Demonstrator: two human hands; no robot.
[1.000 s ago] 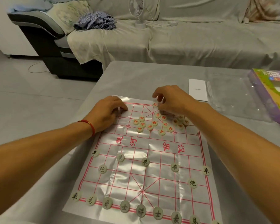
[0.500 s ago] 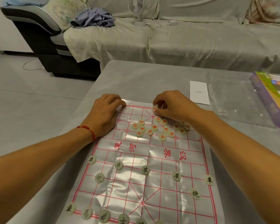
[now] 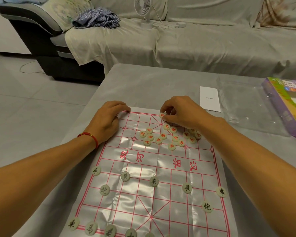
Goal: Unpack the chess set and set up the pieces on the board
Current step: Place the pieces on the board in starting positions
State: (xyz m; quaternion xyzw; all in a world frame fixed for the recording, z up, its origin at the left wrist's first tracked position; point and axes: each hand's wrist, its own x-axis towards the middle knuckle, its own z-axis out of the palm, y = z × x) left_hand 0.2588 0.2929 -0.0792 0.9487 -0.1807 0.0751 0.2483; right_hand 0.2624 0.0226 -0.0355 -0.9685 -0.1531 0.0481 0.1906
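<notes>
Hands come into view on two bare forearms that reach over the near half of the board. On this near half the round pale pieces with black characters (image 3: 154,181) already stand on their points: a row of five, two more behind it, and the back row at the bottom edge of the view. The silver foil board with red grid lines (image 3: 143,168) lies flat on the grey table (image 3: 143,79), a little wrinkled.

Past the river text, the loose cluster of round pale pieces with red characters (image 3: 167,136) lies unsorted, just below the right hand (image 3: 181,112). This hand is nearer to the cluster than the other one, so it probably does the sorting. Its thumb and forefinger are pinched together on one red-character piece (image 3: 162,115), which sits at the far edge line, at the top of the palace diagonals. The left hand (image 3: 108,120), with a red cord bracelet (image 3: 91,137) at the wrist, lies flat with curled fingers on the far left corner of the board; it holds no piece, it only presses the foil down.

Farther right on the table are a white paper leaflet (image 3: 209,98), a clear plastic bag (image 3: 246,106) and the purple and green game box (image 3: 287,106).
</notes>
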